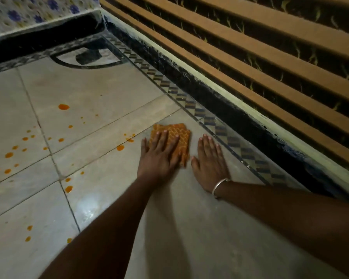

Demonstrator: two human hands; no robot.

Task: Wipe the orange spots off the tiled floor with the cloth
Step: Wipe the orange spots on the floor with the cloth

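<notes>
**Orange cloth pressed flat under the left hand**

Orange with a pale lattice print, the folded cloth lies on the tiled floor, near the patterned border strip that runs along the wall. The left hand rests on top of it, palm down. Its grip is spread, with straight fingers covering most of the cloth, so only the far edge and right side show. Just beside the cloth, the right hand lies flat on the bare tile, fingers straight and close together, holding nothing. A silver bangle circles that wrist.

The orange spots are scattered over the tiles to the left. The nearest are just beside the cloth's left edge, and others lie well apart towards the left side of the view. Beyond the border strip a black skirting meets a wall of brown slats. A cover with blue flowers hangs in the far left corner.
</notes>
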